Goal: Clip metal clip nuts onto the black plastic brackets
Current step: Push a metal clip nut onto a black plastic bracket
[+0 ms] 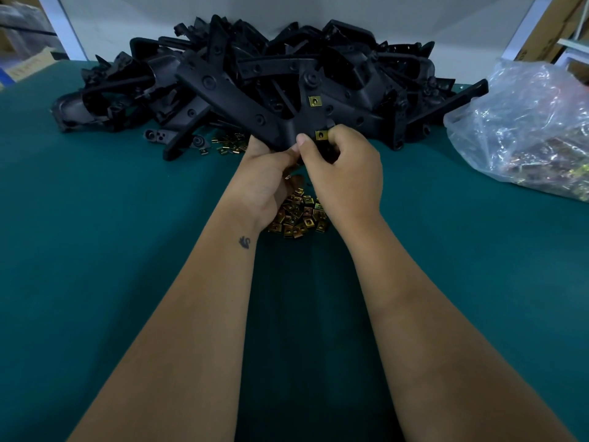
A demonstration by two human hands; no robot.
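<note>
Brass-yellow metal sits under my right hand (342, 173): a clip nut (321, 134) pinched against the near edge of the black bracket (255, 100) I am holding up, my thumb beside it and my fingers curled round the plastic behind. My left hand (267, 173) grips the same bracket from the other side, fingers closed on its lower edge, so the two hands meet almost knuckle to knuckle. A second clip nut (314, 101) is already seated higher on the same arm of the bracket.

Below my wrists lies the loose heap of clip nuts (299, 215) on the green table mat (111, 218), and a smaller scatter of nuts (228, 145) rests near the foot of the bracket pile (287, 59) at the far side. To my right a clear plastic bag (526, 129) holds what looks like more of the same hardware.

My guess is that this nut is only partly pushed home; I cannot tell whether its hole lines up with the bracket's. If I press with the nut tilted it could bind or spring off and drop into the heap, and if my left hand slackens, the bracket may twist away from the push. A nut seated short of the hole would also leave the bracket unusable
</note>
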